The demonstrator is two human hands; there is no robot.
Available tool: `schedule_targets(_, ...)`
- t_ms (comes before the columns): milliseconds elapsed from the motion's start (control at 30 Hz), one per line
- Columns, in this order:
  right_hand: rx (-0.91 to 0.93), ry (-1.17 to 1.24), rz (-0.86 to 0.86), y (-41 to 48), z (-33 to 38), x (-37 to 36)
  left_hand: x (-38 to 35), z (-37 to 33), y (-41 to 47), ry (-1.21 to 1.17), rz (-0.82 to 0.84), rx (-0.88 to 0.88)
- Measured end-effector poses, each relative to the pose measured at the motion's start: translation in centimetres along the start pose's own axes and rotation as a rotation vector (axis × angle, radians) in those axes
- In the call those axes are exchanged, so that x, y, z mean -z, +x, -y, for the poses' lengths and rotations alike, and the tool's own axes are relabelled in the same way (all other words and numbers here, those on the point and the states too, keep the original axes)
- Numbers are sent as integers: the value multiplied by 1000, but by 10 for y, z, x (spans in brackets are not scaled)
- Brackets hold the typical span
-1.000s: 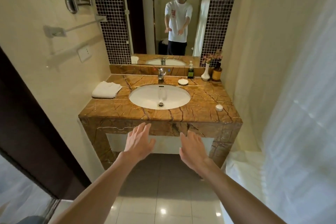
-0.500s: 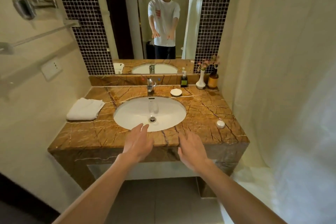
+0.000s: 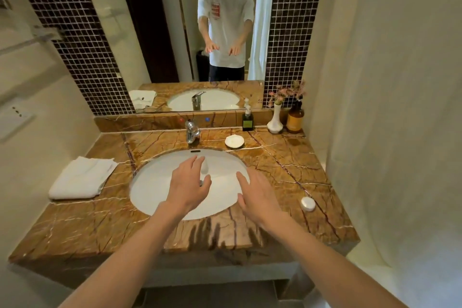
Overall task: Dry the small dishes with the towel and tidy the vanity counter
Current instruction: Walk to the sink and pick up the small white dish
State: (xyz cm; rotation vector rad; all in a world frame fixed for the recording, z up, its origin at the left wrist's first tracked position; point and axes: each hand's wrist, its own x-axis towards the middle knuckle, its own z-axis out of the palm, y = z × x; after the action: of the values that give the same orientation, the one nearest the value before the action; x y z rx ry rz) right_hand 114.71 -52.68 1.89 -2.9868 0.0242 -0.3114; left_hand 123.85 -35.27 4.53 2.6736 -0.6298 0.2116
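Observation:
A folded white towel (image 3: 81, 179) lies on the left side of the brown marble counter (image 3: 82, 227). A small white dish (image 3: 234, 141) sits behind the white sink (image 3: 152, 182), to the right of the chrome faucet (image 3: 192, 131). A second small white round dish (image 3: 307, 203) rests near the counter's right edge. My left hand (image 3: 187, 186) hovers palm down over the middle of the sink, fingers apart, holding nothing. My right hand (image 3: 260, 196) is spread over the sink's right rim, also empty. Neither hand touches a dish or the towel.
A dark soap dispenser (image 3: 247, 120), a white vase with pink flowers (image 3: 275, 121) and an amber bottle (image 3: 295, 119) stand at the back right. A mirror (image 3: 175, 32) faces me. A pale curtain (image 3: 390, 132) hangs on the right, a wall on the left.
I have come closer to the counter. Both hands have moved forward from the front edge to above the sink, still empty and spread.

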Motion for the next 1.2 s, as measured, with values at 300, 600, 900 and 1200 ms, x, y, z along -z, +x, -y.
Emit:
schedule_targets(300, -22, -11, 53, 70, -37, -23, -29, 15, 77, 8, 52, 5)
schedule_targets(600, -129, 15, 80, 128, -62, -50, -77, 29, 154, -38, 106, -69)
schedule_targets(900, -191, 16, 163, 169, -77, -77, -118, 42, 196, -137, 198, -45)
schedule_targets(1200, -303, 197, 248, 219, -119, -110, -167, 49, 226, -458, 291, 346)
